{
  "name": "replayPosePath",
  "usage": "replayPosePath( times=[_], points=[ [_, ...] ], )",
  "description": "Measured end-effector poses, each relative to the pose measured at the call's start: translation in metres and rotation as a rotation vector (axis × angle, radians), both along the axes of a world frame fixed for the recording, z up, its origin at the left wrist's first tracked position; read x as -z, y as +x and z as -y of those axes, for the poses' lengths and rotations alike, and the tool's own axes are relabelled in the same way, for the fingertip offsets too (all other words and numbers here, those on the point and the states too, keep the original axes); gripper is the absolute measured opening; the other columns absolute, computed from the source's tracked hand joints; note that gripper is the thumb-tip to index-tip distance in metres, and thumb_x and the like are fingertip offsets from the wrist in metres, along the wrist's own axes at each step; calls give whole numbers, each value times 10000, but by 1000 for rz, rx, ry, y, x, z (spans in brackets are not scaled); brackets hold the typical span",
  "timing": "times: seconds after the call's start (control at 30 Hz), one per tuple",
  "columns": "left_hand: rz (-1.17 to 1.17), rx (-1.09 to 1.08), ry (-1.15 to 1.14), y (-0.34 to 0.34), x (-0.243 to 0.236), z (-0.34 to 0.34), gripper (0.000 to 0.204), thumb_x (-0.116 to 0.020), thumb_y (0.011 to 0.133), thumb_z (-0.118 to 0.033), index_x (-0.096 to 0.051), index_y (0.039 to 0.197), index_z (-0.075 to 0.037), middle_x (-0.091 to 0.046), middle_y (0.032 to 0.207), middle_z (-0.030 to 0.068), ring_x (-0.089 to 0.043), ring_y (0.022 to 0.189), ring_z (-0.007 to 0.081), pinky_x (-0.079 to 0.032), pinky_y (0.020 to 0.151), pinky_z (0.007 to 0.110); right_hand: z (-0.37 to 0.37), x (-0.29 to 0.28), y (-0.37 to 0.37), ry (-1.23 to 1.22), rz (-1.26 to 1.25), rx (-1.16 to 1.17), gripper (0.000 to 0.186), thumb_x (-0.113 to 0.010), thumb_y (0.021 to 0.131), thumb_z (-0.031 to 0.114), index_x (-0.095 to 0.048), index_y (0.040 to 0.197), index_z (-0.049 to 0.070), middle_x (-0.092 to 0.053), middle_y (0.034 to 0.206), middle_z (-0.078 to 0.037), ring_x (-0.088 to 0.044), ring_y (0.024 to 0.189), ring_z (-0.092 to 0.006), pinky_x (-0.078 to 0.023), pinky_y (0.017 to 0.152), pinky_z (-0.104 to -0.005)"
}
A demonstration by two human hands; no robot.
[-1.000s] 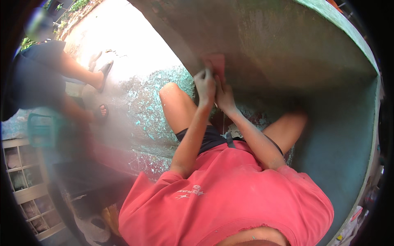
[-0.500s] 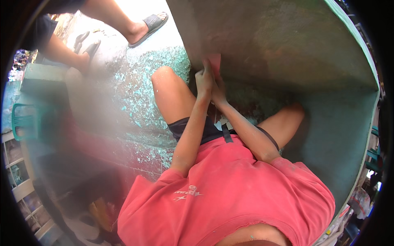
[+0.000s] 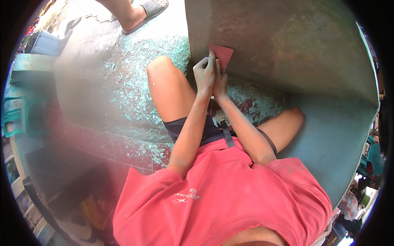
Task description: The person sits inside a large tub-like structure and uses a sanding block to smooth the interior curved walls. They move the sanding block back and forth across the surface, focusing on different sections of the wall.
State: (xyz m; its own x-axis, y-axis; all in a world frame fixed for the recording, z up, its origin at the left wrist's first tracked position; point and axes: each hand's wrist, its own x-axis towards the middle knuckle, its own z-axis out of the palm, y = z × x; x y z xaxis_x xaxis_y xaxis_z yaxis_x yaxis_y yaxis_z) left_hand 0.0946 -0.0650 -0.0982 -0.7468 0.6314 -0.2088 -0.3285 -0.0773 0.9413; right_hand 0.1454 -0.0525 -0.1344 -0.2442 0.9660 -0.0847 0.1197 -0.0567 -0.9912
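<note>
In front of the grey-brown wall panel (image 3: 262,45), both my hands are together, wrists almost touching. My left hand (image 3: 204,80) is closed, its thumb pressed on the lower left part of a flat, square-cornered reddish piece (image 3: 223,55). Beside it, my right hand (image 3: 221,84) is closed at the piece's lower edge, some of its fingers hidden. The thin piece is tilted, close to the panel; whether it touches cannot be made out. Pale dust coats both hands and forearms.
Turquoise paint flakes (image 3: 135,76) litter the floor around my knees. A bluish side wall (image 3: 332,135) stands close on my right. Another person's sandalled foot (image 3: 139,18) is at the top. A green plastic chair (image 3: 14,117) and a pale blue tub (image 3: 45,43) lie left.
The reddish piece has turned from nearly upright to slanting right and shows more of its face. The other person's legs have mostly left the view. The whole view has shifted slightly.
</note>
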Motion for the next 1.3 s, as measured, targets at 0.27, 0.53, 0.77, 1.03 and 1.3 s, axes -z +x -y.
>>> replayPosePath(
  times=[0.27, 0.53, 0.77, 1.03, 1.3],
  points=[
    [-82, 53, -37, -17, -4, 5, 498, -663, 989, -381, -677, 700, 24, -586, 614, -14, -476, 587, 53, -394, 540, 251, 6, -11, -8, -52, -3, -8, 643, -439, 1039, 573, -673, 976, -23, -713, 811, -131, -687, 821, -165, -490, 658, -345],
    [-65, 102, -97, -27, -15, 12, 483, -682, 967, -353, -686, 683, 39, -584, 557, 2, -468, 562, 42, -391, 522, 261, 24, -33, -19, -188, -48, 29, 601, -432, 1047, 564, -667, 991, 15, -669, 808, -51, -639, 769, -125, -471, 628, -315],
    [-256, 69, -112, -33, -28, 11, 438, -692, 956, -329, -697, 732, 47, -594, 571, 14, -484, 579, 47, -403, 540, 249, 21, -31, -31, -195, -262, 61, 614, -423, 1051, 555, -654, 995, -12, -660, 814, -83, -650, 777, -153, -490, 666, -337],
    [-350, -78, 197, -40, -164, -13, 370, -699, 937, -271, -715, 762, 54, -641, 574, 54, -525, 590, 41, -436, 557, 255, -30, -140, -38, 193, -395, -221, 442, -362, 1099, 458, -594, 1111, 83, -614, 914, 37, -598, 785, -81, -467, 677, -267],
    [-171, 12, -130, -17, -35, 10, 506, -674, 969, -348, -606, 659, 46, -511, 546, 5, -414, 584, 48, -357, 525, 274, 17, -32, -10, -61, -46, 20, 583, -410, 1058, 506, -641, 1025, -29, -690, 837, -163, -695, 821, -213, -484, 666, -385]
  ],
)
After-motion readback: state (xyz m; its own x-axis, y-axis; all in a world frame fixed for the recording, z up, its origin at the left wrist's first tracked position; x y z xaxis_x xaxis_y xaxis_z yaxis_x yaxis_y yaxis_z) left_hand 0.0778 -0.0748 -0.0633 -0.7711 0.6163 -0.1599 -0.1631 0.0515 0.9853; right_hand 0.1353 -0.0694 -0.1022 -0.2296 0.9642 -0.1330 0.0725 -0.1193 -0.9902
